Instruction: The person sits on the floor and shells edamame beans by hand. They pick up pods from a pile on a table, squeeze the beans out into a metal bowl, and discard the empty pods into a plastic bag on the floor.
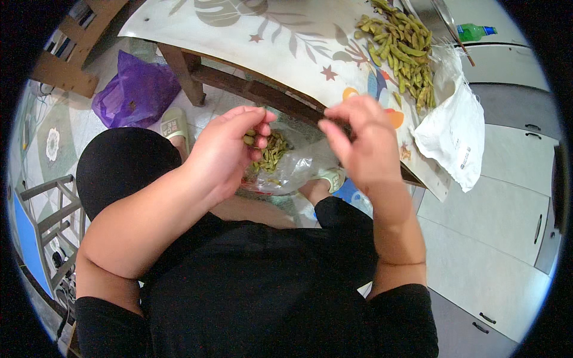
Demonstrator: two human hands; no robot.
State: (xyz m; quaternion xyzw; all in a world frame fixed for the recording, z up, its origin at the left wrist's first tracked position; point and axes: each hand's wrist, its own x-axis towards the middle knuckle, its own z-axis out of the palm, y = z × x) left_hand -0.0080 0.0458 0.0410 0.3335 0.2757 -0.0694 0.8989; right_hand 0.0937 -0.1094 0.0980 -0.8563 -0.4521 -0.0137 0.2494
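Observation:
My left hand point(230, 143) is closed, thumb against the curled fingers, around green soybean pods point(250, 137) whose ends show between the fingers. To its right, my right hand point(367, 140) is raised near the table's edge. It is slightly blurred, with thumb and forefinger apart and nothing visible between them. Below and between the hands, a clear plastic bag point(304, 164) on the floor between my feet contains a heap of pods point(273, 154). A larger pile of soybean pods point(406, 51) lies on the table at the far right, beside a white woven sack point(456, 128).
The table point(280, 45) has a patterned white cover and a dark wooden frame. A purple bag point(137, 89) sits on the floor at left. A green bottle point(476, 32) lies beyond the sack. Pale cabinets point(483, 215) line the right; a grey rack point(57, 224) stands left.

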